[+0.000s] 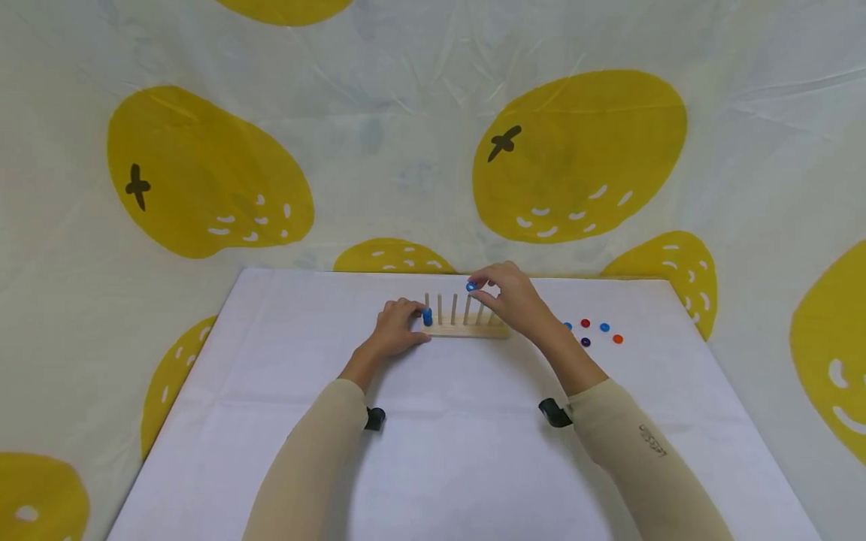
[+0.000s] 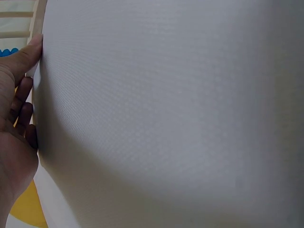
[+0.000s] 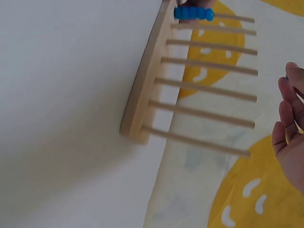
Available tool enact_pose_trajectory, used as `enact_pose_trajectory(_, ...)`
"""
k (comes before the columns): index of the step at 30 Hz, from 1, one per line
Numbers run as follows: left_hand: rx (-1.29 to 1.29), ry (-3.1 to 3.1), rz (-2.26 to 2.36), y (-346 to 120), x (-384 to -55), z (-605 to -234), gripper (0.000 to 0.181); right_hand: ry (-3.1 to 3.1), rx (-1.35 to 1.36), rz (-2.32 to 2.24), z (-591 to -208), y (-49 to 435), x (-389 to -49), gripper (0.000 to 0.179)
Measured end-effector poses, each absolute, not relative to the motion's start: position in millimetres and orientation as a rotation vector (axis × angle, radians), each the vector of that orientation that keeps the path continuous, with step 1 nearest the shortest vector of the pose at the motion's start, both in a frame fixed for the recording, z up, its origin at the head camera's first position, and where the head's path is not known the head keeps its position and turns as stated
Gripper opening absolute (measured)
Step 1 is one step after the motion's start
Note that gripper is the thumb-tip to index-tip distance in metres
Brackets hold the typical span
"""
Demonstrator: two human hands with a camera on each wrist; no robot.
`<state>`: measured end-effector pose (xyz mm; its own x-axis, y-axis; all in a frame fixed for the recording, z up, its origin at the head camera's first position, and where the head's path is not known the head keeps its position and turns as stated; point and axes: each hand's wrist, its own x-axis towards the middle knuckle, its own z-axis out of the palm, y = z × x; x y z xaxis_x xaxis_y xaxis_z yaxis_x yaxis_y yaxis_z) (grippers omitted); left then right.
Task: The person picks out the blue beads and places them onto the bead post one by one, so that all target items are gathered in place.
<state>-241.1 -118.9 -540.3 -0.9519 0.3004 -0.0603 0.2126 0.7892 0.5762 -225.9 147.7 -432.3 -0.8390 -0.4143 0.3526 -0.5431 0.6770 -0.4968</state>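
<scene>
A wooden peg rack (image 1: 467,330) with a row of upright pegs stands on the table. Blue beads (image 3: 194,13) are stacked on its leftmost peg; the other pegs are bare in the right wrist view. My left hand (image 1: 395,328) holds the rack's left end, thumb at the front edge and fingers behind by the stack. Above the pegs, right of the middle, my right hand (image 1: 510,297) pinches a single blue bead (image 1: 471,286) between thumb and forefinger. The right wrist view shows that bead mostly hidden by the fingertips.
To the right of the rack lie several loose beads: a red bead (image 1: 585,323), a blue bead (image 1: 605,327), an orange bead (image 1: 618,339) and a dark purple bead (image 1: 585,342). Another blue bead (image 1: 567,326) is partly behind the right forearm. A patterned curtain (image 1: 406,150) hangs behind the white table (image 1: 446,466).
</scene>
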Motion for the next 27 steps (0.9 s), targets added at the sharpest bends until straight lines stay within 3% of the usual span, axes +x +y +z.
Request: enact_pose_trajectory(27, 0.366, 2.806, 0.879, -115, -246, -529, 0.057, -2.841, 0.966, 0.903, -432, 82, -264, 0.022)
